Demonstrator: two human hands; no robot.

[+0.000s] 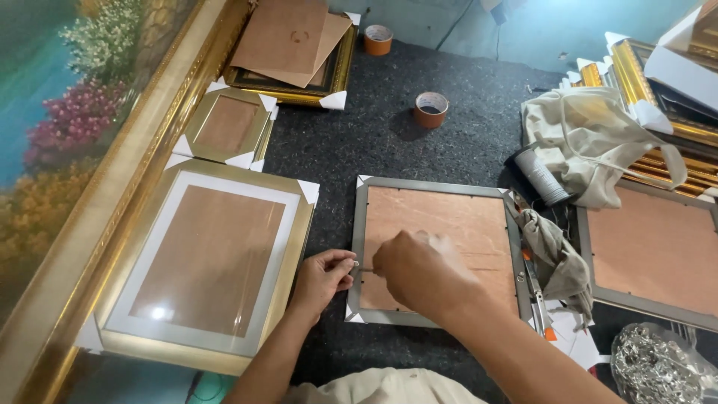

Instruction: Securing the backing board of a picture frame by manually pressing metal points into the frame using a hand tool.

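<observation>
Hands meet at the grey frame's (436, 253) left edge: left hand (323, 277) pinches a small metal piece against it, right hand (422, 271) closed around something unseen. Right of them, a clear bag (658, 366) holds metal hardware.

Gold frame (209, 262) with white mat at table's left edge; smaller gold frame (226, 126) behind it. Two tape rolls (430, 108) toward far edge. Cream cloth bag (591, 142) at right; bag of metal hardware (658, 366) near right corner.

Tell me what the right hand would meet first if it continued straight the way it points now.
Probably the left hand, pinching the grey frame's left rail; the right hand points leftward at it, though depth is unclear.
</observation>
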